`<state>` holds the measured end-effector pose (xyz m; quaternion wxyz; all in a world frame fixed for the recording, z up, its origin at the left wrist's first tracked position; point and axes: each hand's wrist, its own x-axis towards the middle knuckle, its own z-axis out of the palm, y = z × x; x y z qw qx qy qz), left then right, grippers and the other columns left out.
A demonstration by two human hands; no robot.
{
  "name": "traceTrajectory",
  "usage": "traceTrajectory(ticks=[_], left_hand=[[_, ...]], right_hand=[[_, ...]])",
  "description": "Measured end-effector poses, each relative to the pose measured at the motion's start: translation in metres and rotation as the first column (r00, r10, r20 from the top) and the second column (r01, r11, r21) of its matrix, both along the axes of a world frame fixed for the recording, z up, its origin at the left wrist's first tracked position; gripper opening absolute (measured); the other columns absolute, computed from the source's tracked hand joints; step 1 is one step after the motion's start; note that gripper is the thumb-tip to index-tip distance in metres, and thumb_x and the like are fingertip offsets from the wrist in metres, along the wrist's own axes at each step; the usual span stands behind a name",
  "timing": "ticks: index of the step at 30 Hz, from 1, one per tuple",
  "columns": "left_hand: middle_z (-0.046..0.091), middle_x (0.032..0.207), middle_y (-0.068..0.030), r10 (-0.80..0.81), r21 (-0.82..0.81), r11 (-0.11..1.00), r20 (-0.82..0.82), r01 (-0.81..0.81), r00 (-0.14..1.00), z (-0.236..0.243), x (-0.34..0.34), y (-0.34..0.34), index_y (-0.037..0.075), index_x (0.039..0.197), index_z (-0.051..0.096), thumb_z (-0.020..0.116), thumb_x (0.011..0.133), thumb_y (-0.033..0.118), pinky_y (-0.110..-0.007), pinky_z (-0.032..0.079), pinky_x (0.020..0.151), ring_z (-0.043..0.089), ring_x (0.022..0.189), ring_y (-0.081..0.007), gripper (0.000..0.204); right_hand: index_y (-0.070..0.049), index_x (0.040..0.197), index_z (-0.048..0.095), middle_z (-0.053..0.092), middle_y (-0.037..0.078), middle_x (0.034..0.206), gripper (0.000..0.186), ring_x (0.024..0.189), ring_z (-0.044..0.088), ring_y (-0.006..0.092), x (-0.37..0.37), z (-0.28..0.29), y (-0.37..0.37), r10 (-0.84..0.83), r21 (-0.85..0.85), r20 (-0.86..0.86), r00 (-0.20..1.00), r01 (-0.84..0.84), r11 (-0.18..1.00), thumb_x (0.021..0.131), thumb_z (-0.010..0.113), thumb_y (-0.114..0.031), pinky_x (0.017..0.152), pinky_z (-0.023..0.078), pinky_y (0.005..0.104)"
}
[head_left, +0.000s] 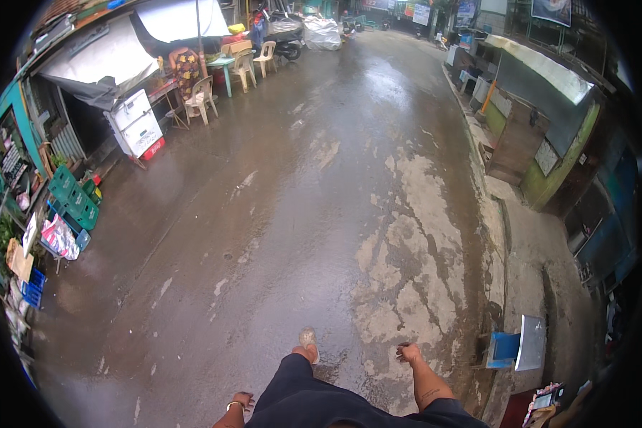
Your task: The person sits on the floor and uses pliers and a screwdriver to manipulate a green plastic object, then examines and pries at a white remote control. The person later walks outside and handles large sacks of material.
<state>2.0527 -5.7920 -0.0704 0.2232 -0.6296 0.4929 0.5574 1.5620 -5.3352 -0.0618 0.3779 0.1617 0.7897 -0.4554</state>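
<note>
My right hand swings out over the wet road, its fingers loosely bent and a little apart. I see nothing in it. Low at the left hangs my left hand, with a pale band round its wrist; its fingers are relaxed and seem to hold nothing. Neither hand touches anything but air. Between them are my dark shorts and one foot in a light slipper on the wet road. The other foot is hidden.
On the left stand green crates, a white cooler box, plastic chairs and a person in patterned clothes. Further off are a motorcycle and a covered silver bundle. A raised kerb and a blue-and-white chair-like object lie right.
</note>
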Motion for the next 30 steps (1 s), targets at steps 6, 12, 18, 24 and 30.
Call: traceTrajectory(ticks=[6, 12, 18, 24, 30], left_hand=[[0.072, 0.111, -0.0106, -0.067, 0.306, 0.951, 0.325, -0.038, 0.943, 0.000, -0.204, -0.049, 0.008, 0.124, 0.063, 0.059, 0.096, 0.030, -0.047, 0.057, 0.072, 0.070, 0.090, -0.0280, 0.036], [0.073, 0.107, -0.0073, -0.314, -0.064, 0.947, 0.005, 0.314, 0.949, 0.040, -0.608, -0.263, 0.009, 0.124, 0.065, 0.059, 0.095, 0.036, -0.040, 0.058, 0.069, 0.070, 0.085, -0.0223, 0.040], [0.074, 0.103, -0.0123, -0.460, -0.598, 0.787, -0.405, 0.152, 0.790, 0.182, -1.063, -0.502, 0.002, 0.124, 0.064, 0.061, 0.095, 0.032, -0.036, 0.055, 0.077, 0.071, 0.086, -0.0217, 0.042], [0.072, 0.108, -0.0128, -0.039, -0.400, 0.900, -0.466, -0.171, 0.884, 0.175, -1.280, -0.606, 0.004, 0.131, 0.059, 0.058, 0.098, 0.031, -0.039, 0.056, 0.072, 0.071, 0.089, -0.0244, 0.043], [0.071, 0.117, -0.0134, 0.064, -0.009, 0.998, -0.084, -0.065, 0.994, 0.074, -1.329, -0.546, 0.006, 0.131, 0.060, 0.060, 0.095, 0.037, -0.044, 0.057, 0.076, 0.071, 0.099, -0.0299, 0.047]], right_hand=[[0.000, 0.119, 0.063, 0.072, 0.012, 0.088, 0.031, 0.064, 0.070, 0.0237, -0.312, 0.055, -0.150, -0.092, -0.065, -0.133, 0.987, 0.084, 0.994, 0.089, 0.062, -0.009, 0.056, 0.056, 0.0358], [0.001, 0.115, 0.063, 0.071, 0.013, 0.085, 0.027, 0.061, 0.069, 0.0260, -0.446, 0.065, -0.239, -0.132, -0.121, 0.045, 0.990, 0.136, 0.983, 0.090, 0.064, -0.009, 0.054, 0.056, 0.0367], [0.002, 0.103, 0.065, 0.070, 0.018, 0.081, 0.014, 0.060, 0.069, 0.0308, -0.613, -0.012, -0.250, -0.335, 0.134, 0.150, 0.930, 0.316, 0.939, 0.093, 0.060, -0.006, 0.049, 0.054, 0.0427], [0.000, 0.108, 0.066, 0.072, 0.017, 0.087, 0.019, 0.066, 0.071, 0.0316, -0.907, -0.062, -0.347, -0.262, 0.182, 0.336, 0.905, 0.211, 0.961, 0.096, 0.057, -0.013, 0.054, 0.056, 0.0451], [-0.004, 0.114, 0.066, 0.073, 0.013, 0.092, 0.024, 0.070, 0.071, 0.0267, -1.283, 0.049, -0.635, 0.244, 0.099, 0.104, 0.964, -0.254, 0.962, 0.094, 0.059, -0.016, 0.059, 0.056, 0.0394]])
